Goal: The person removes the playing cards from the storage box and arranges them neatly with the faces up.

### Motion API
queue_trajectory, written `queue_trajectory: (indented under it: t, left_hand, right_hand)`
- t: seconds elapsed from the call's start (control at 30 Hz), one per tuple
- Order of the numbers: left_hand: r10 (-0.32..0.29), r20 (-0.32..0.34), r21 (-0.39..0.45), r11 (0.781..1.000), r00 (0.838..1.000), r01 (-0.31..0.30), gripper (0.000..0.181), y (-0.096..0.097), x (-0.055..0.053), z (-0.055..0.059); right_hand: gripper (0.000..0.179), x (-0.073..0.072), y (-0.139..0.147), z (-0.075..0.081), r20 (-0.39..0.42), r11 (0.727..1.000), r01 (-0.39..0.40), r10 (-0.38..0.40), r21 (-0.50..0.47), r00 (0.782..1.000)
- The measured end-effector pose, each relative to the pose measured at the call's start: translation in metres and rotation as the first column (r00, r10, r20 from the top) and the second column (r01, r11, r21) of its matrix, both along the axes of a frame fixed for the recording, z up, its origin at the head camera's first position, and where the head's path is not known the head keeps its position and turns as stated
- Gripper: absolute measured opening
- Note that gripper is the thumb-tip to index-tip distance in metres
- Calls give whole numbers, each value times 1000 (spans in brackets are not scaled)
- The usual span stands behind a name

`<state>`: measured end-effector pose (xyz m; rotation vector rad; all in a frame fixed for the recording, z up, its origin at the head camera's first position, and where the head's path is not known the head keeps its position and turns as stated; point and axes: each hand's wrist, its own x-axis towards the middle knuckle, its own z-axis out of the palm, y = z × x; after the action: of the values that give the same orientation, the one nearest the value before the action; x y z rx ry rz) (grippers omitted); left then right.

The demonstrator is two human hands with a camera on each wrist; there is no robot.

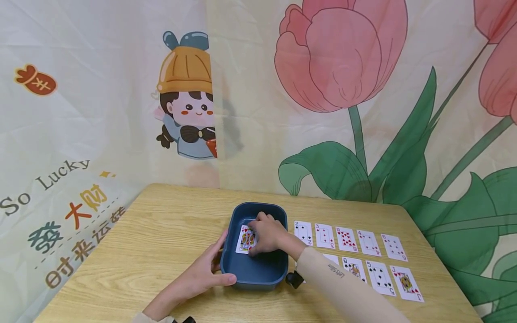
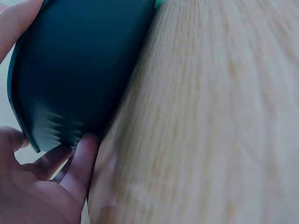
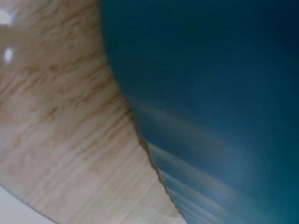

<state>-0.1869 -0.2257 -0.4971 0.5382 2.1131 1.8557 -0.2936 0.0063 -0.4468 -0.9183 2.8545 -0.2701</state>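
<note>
A dark blue plastic box [image 1: 255, 272] stands on the wooden table. My left hand [image 1: 203, 271] holds it at the near left corner, thumb at the near rim and fingers along the left side. In the left wrist view, the fingertips of the left hand [image 2: 51, 182] touch the box wall [image 2: 84, 60] low down, near the tabletop. Reaching into the box, my right hand [image 1: 269, 233] pinches a face playing card [image 1: 243, 240] with red marks, thumb at the lower edge and fingers at the upper. The hand covers the card's right part. In the right wrist view, only the box side [image 3: 201, 93] and table show.
Right of the box, playing cards lie face up in two rows on the table [image 1: 169, 224], including a ten of hearts [image 1: 346, 238], a five of spades [image 1: 380, 278] and a jack [image 1: 406, 283]. My right forearm [image 1: 343, 282] covers part of the near row. Printed cloth hangs behind.
</note>
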Motion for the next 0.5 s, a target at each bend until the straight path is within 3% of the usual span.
queue_trajectory:
  t: [0.17,0.5]
  left_hand:
    - [1,1,-8,1000,1000,-1,113,0,0,-1]
    - [22,-9,-26,999,1000,-23,117,1,0,-1]
  right_hand:
    - [81,5,8,13,-17,1000,-27,27,-4,999]
    - [80,19,47,53,-18,986,-77,75,-150,997]
